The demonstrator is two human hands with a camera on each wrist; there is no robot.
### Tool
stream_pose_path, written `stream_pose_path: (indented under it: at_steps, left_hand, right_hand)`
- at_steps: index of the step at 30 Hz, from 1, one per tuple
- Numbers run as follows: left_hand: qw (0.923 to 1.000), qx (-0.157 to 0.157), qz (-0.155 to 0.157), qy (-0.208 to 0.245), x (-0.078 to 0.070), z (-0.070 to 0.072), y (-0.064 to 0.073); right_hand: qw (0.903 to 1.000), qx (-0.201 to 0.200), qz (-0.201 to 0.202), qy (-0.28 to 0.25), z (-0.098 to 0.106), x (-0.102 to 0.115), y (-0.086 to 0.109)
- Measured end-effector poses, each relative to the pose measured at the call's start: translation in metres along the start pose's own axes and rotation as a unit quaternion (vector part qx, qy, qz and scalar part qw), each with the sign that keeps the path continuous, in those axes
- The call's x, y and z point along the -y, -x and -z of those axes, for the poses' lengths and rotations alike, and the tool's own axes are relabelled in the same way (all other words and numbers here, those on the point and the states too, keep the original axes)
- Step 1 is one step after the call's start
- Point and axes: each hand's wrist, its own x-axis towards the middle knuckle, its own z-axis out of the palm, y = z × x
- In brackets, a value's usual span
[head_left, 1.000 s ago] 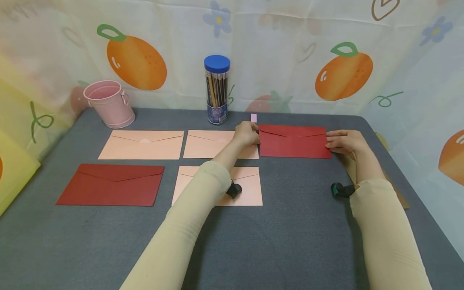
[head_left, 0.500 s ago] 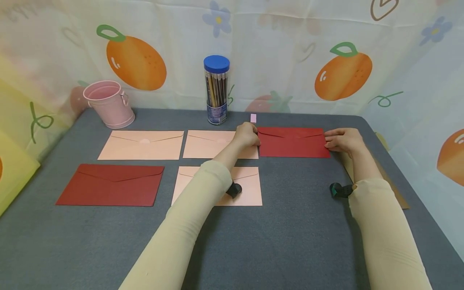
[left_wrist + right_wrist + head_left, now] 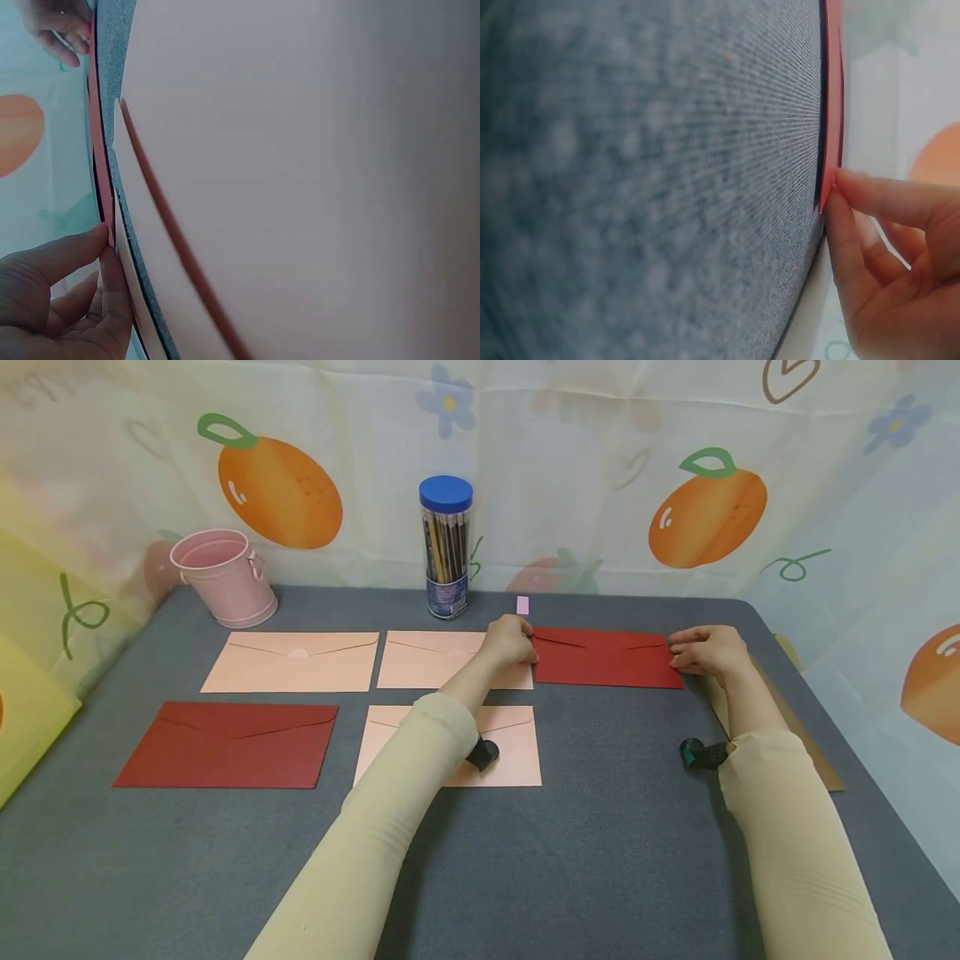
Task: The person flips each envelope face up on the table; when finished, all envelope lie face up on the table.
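Note:
A bright red envelope (image 3: pixel 600 658) lies at the back right of the row, flap side up. My left hand (image 3: pixel 510 642) pinches its left end between thumb and fingers, as the left wrist view shows. At the other end, my right hand (image 3: pixel 711 652) pinches the right edge; in the right wrist view the thumb and index finger meet at the envelope's corner (image 3: pixel 831 176). Beside it on the left is a pale pink envelope (image 3: pixel 420 662), partly covered by my left hand. Another pink envelope (image 3: pixel 517 756) lies nearer, under my left forearm.
Another pink envelope (image 3: pixel 288 670) and a darker red one (image 3: pixel 225 747) lie at left. A pink bucket (image 3: pixel 223 581) and a blue-lidded tub of pencils (image 3: pixel 447 552) stand at the back. Brown paper (image 3: pixel 802 727) shows by my right forearm, and a small pink tab (image 3: pixel 522 605) lies behind.
The red envelope's far edge has come down in view, its right end most. My right hand has shifted very slightly left with it; my left hand keeps its place and its pinch.

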Motion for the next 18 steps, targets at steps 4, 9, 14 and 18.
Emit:
stream_pose_path:
  at_steps: [4,9,14,18]
  left_hand:
    - [1.0000,0.007,0.000,0.007,0.001,0.001,0.001]
    - [0.9992,0.025,0.004,0.031,0.000,0.003,0.004]
    - [0.9982,0.027,-0.001,0.054,-0.003,0.005,0.008]
    - [0.9974,0.024,-0.018,0.066,-0.010,-0.001,0.009]
  right_hand:
    - [1.0000,0.003,0.007,0.001,0.001,0.000,0.001]
    - [0.9998,-0.008,0.014,-0.007,0.005,-0.004,0.003]
    - [0.9995,-0.021,0.024,-0.004,0.020,-0.011,0.011]
    - [0.9991,-0.025,0.032,0.005,0.038,-0.019,0.023]
